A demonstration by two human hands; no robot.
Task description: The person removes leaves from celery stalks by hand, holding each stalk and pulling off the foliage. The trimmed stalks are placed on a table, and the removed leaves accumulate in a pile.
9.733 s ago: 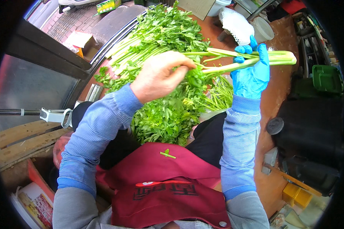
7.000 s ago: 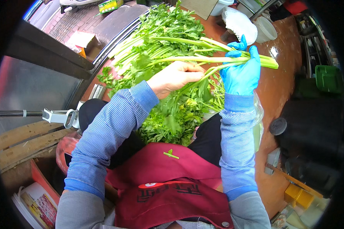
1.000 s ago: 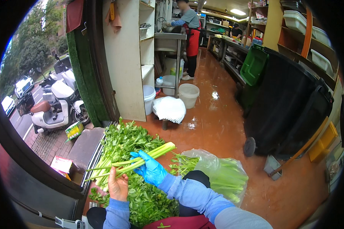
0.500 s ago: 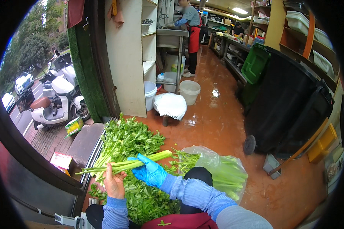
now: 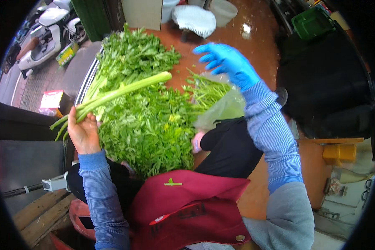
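My bare left hand (image 5: 84, 132) grips a bunch of pale green celery stalks (image 5: 131, 88) near its thin end. The thick, cut end points up and to the right above the leaves. Raised over the floor at right, my right hand (image 5: 231, 64) wears a blue glove; its fingers are apart and it holds nothing. Below the stalks lies a heap of celery leaves (image 5: 148, 129), and farther off a second pile of leafy celery (image 5: 133, 54). A clear plastic bag (image 5: 223, 110) with green stalks (image 5: 206, 93) at its mouth lies near my right knee.
A dark red apron (image 5: 187, 200) covers my lap, with a leaf scrap on it. A cloth-covered stool (image 5: 193, 20) and a pale bucket (image 5: 223, 11) stand ahead. Large black bins (image 5: 321, 83) are at right. A cardboard box (image 5: 54, 101) and a parked scooter (image 5: 46, 37) are outside at left.
My gloved right hand has let go of the celery and swung up and right. The left hand keeps the stalks and has moved left and up. The view has tilted down.
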